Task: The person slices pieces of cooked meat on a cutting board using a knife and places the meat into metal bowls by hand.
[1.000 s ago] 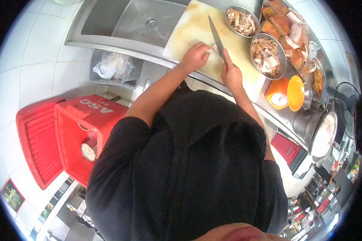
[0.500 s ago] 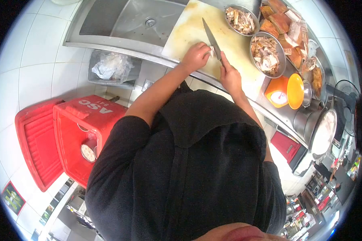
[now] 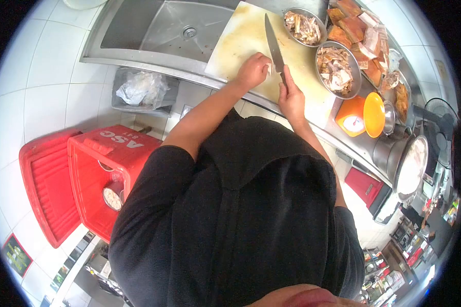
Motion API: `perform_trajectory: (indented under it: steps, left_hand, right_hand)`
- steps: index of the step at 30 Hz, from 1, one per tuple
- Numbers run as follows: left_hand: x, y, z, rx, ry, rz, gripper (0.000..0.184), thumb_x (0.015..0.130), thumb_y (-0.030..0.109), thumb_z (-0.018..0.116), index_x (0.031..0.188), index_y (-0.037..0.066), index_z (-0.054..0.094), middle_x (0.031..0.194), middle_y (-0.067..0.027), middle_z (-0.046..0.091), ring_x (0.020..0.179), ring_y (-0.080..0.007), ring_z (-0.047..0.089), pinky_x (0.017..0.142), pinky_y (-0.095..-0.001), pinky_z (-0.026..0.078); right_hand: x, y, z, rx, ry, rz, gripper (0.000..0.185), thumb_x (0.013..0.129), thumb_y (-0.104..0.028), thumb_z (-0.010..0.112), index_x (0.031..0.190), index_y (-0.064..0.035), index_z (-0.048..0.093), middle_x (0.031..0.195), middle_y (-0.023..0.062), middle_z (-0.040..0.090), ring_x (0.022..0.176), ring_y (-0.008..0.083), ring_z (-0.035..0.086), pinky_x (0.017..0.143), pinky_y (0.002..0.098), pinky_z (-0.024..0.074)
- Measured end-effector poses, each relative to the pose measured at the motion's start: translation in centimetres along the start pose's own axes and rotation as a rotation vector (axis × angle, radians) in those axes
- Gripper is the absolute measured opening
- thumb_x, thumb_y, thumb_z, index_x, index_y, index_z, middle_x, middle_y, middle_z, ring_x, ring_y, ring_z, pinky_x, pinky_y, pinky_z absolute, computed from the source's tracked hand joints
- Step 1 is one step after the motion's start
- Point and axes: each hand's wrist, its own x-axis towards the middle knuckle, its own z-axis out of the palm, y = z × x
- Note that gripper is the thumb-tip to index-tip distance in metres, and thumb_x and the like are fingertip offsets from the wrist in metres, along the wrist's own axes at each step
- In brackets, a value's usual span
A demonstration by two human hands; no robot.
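Note:
On the white cutting board [image 3: 239, 36], my left hand [image 3: 254, 70] is closed with curled fingers over a small pale piece of meat [image 3: 269, 69], mostly hidden by the fingertips. My right hand [image 3: 292, 98] grips the handle of a long knife [image 3: 273, 42]. Its blade points away from me and lies just right of my left fingertips. Beside the board's right side are two metal bowls: the nearer bowl [image 3: 357, 82] holds shredded meat and the farther bowl [image 3: 322, 25] holds strips of meat.
Left of the board is a steel sink [image 3: 161, 30]. Large browned meat slabs [image 3: 351, 29] lie behind the bowls. An orange scale [image 3: 349, 123] stands at the right, near a big pot [image 3: 386, 153]. Below are a grey bin [image 3: 123, 105] and an open red cooler box [image 3: 100, 140].
The knife has shifted slightly, its tip now farther from me and its blade more upright in view. Less of the pale piece shows at my left fingertips.

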Motion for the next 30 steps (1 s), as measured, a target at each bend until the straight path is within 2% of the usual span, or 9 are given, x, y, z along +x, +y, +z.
perform_trajectory:
  steps: [2, 5, 9, 12, 18, 21, 24, 26, 30]
  left_hand:
    - [-0.2, 0.2, 0.3, -0.027, 0.069, -0.05, 0.013, 0.088, 0.002, 0.066, 0.1, 0.004, 0.071, 0.1, -0.0168, 0.07, 0.093, -0.0372, 0.069, 0.083, -0.0452, 0.057]
    - [-0.2, 0.0, 0.8, -0.107, 0.132, -0.165, 0.01, 0.092, 0.001, 0.065, 0.101, 0.003, 0.068, 0.096, -0.0174, 0.072, 0.085, -0.034, 0.072, 0.078, -0.0413, 0.058]
    - [-0.6, -0.7, 1.2, -0.19, 0.123, -0.21, 0.01, 0.093, -0.001, 0.066, 0.102, 0.002, 0.064, 0.088, -0.0154, 0.072, 0.077, -0.0265, 0.072, 0.071, -0.036, 0.057]
    - [-0.7, -0.7, 1.3, -0.247, 0.126, -0.224, 0.012, 0.092, -0.002, 0.067, 0.102, 0.002, 0.064, 0.088, -0.0137, 0.072, 0.077, -0.023, 0.071, 0.072, -0.0348, 0.057]
    - [-0.6, -0.3, 1.1, -0.247, 0.195, -0.223, 0.02, 0.09, 0.0, 0.069, 0.11, 0.003, 0.067, 0.09, -0.0137, 0.072, 0.078, -0.0237, 0.071, 0.072, -0.0354, 0.057]
    - [0.0, 0.3, 0.7, -0.254, 0.093, -0.283, 0.021, 0.087, 0.001, 0.068, 0.108, 0.004, 0.067, 0.104, -0.0195, 0.07, 0.078, -0.0337, 0.07, 0.073, -0.0409, 0.057]
    - [0.5, 1.0, 0.7, -0.196, 0.019, -0.305, 0.021, 0.088, 0.003, 0.068, 0.108, 0.005, 0.068, 0.101, -0.0192, 0.071, 0.081, -0.0342, 0.071, 0.075, -0.0421, 0.057]
    - [1.0, 0.8, 1.2, -0.132, -0.027, -0.284, 0.021, 0.09, 0.004, 0.068, 0.112, 0.004, 0.069, 0.097, -0.0192, 0.073, 0.082, -0.0316, 0.072, 0.077, -0.0406, 0.058]
    - [1.2, -0.3, 2.8, -0.165, -0.068, -0.307, 0.018, 0.094, 0.004, 0.067, 0.112, 0.003, 0.069, 0.098, -0.0181, 0.075, 0.087, -0.0288, 0.075, 0.08, -0.0382, 0.059]
  right_hand:
    - [-0.8, 0.5, 0.8, -0.008, -0.065, 0.074, 0.064, 0.098, -0.004, 0.064, 0.159, -0.0187, 0.048, 0.118, 0.0238, 0.075, 0.105, 0.0384, 0.075, 0.087, 0.044, 0.0596]
    - [-0.7, 1.2, 1.1, -0.087, -0.103, 0.089, 0.066, 0.096, -0.003, 0.063, 0.159, -0.0147, 0.046, 0.106, 0.0245, 0.075, 0.088, 0.04, 0.074, 0.077, 0.0483, 0.0591]
    - [-0.2, 0.5, 0.4, -0.081, -0.022, 0.007, 0.068, 0.096, -0.003, 0.063, 0.16, -0.0147, 0.044, 0.103, 0.0229, 0.075, 0.084, 0.0407, 0.073, 0.076, 0.0489, 0.0587]
    - [0.5, -1.1, -0.3, -0.055, 0.054, -0.09, 0.068, 0.097, -0.004, 0.063, 0.161, -0.0166, 0.044, 0.1, 0.0218, 0.075, 0.083, 0.0402, 0.072, 0.075, 0.0486, 0.0586]
    - [2.5, -3.2, -1.9, -0.095, 0.103, -0.092, 0.066, 0.097, -0.006, 0.064, 0.16, -0.0183, 0.045, 0.098, 0.0205, 0.074, 0.081, 0.0389, 0.073, 0.073, 0.0483, 0.0586]
    - [3.0, -1.5, -2.4, -0.119, 0.115, -0.068, 0.065, 0.097, -0.006, 0.065, 0.158, -0.0201, 0.048, 0.097, 0.0206, 0.075, 0.081, 0.0391, 0.073, 0.072, 0.0484, 0.0586]
    - [1.7, 1.2, -1.4, -0.086, 0.105, -0.016, 0.064, 0.097, -0.005, 0.064, 0.157, -0.0221, 0.051, 0.097, 0.0222, 0.075, 0.08, 0.0396, 0.073, 0.073, 0.0483, 0.0585]
    - [0.6, 2.4, -0.4, -0.045, 0.092, 0.022, 0.064, 0.096, -0.005, 0.064, 0.156, -0.0229, 0.052, 0.098, 0.0239, 0.075, 0.079, 0.04, 0.073, 0.072, 0.0481, 0.0584]
    - [-0.1, 3.0, 0.4, -0.016, -0.078, 0.16, 0.066, 0.095, -0.004, 0.065, 0.156, -0.0238, 0.051, 0.1, 0.0263, 0.073, 0.081, 0.0406, 0.073, 0.073, 0.0485, 0.0584]
